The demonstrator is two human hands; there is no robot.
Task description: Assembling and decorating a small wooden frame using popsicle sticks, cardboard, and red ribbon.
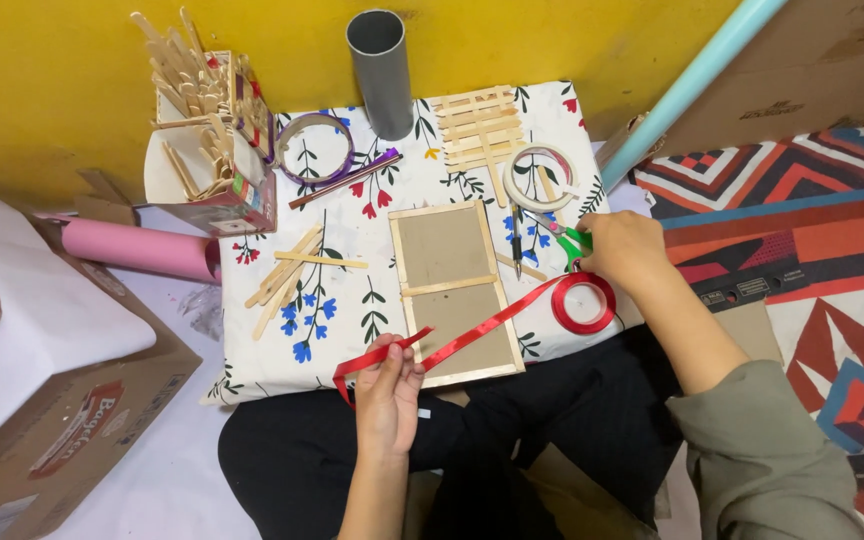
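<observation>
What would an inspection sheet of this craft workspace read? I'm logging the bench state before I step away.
Surface: floral cloth over a low board, crowded.
Job's things: red ribbon trails from its spool across a stick-framed cardboard panel.
Clutter: loose craft sticks, stick lattice, tape rolls, pen, grey tube, box of sticks.
Hands: left hand pinches the ribbon end; right hand rests on green-handled scissors.
Cables: nothing seen.
Surroundings: yellow wall, pink paper roll, patterned rug, cardboard boxes.

Two tape rolls, one ribbon spool, one grey tube, one scissors.
</observation>
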